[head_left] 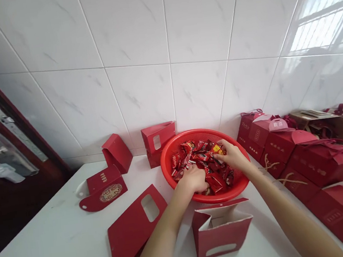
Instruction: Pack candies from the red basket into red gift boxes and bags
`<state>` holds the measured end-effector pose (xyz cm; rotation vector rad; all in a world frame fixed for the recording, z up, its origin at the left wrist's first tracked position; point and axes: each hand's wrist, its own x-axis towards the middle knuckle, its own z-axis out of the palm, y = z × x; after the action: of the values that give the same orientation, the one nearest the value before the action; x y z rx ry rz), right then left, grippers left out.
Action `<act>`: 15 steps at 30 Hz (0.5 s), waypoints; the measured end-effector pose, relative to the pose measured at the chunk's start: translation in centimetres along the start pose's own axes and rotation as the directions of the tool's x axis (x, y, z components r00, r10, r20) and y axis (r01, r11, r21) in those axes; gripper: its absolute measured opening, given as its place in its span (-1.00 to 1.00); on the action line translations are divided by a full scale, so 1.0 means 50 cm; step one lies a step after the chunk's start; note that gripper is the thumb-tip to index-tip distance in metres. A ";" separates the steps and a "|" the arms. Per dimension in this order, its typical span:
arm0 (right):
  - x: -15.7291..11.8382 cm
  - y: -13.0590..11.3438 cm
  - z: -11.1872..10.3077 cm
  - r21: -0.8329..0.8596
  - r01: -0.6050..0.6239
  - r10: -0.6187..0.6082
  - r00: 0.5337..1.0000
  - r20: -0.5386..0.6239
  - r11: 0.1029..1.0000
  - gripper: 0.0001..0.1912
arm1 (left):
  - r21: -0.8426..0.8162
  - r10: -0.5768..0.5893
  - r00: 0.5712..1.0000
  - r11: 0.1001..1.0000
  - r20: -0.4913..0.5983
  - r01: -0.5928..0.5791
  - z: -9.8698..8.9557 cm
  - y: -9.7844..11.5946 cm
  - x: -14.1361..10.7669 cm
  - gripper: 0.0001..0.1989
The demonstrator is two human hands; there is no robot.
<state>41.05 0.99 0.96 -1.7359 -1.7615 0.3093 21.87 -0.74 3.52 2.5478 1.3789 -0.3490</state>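
A round red plastic basket [210, 199] is filled with small wrapped candies [215, 182], mostly in red wrappers. My left hand [194, 180] reaches into its near left part with curled fingers; the fingertips are hidden among the wrappers, so what they grip cannot be made out. At the right side of the pile, my right hand [231, 156] pinches a red and yellow candy packet [218, 150] between thumb and fingers. Just in front of the basket, between my forearms, a red gift box [223, 232] stands upright with its top open.
Left on the white table [46, 227] are a flat folded red box [137, 232], a box with a gold emblem [107, 190] and two upright boxes [117, 154] [159, 140]. Many red boxes [322, 160] crowd the right side. Behind rises a tiled wall [142, 90]; a door [6, 136] is at left.
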 end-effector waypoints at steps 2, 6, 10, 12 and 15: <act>0.004 0.008 0.004 0.112 0.014 -0.003 0.995 -0.095 0.994 -0.55 | 0.016 0.004 1.000 1.000 -0.023 -0.004 0.000 -0.002 0.004 -0.65; 0.009 0.016 0.006 0.212 0.027 0.015 0.981 -0.193 0.977 -0.65 | -0.001 0.029 0.998 1.000 -0.048 -0.029 0.001 -0.007 0.014 -0.75; 0.005 -0.002 -0.004 0.235 0.170 -0.154 0.985 -0.084 0.957 -0.73 | -0.021 0.038 0.999 0.999 -0.028 -0.039 0.005 -0.015 0.028 -0.78; 0.001 -0.016 -0.009 0.177 0.263 -0.287 0.949 0.129 0.948 -0.71 | -0.010 0.054 0.998 0.998 -0.022 -0.054 0.007 -0.019 0.034 -0.79; -0.004 -0.029 -0.011 -0.026 0.302 -0.245 0.818 0.521 0.953 -0.70 | -0.033 0.096 0.995 0.995 -0.024 -0.097 0.010 -0.024 0.041 -0.80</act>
<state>40.18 0.50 2.15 -1.5251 -2.4244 0.6044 21.88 1.37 2.29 2.5864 1.2527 -0.2789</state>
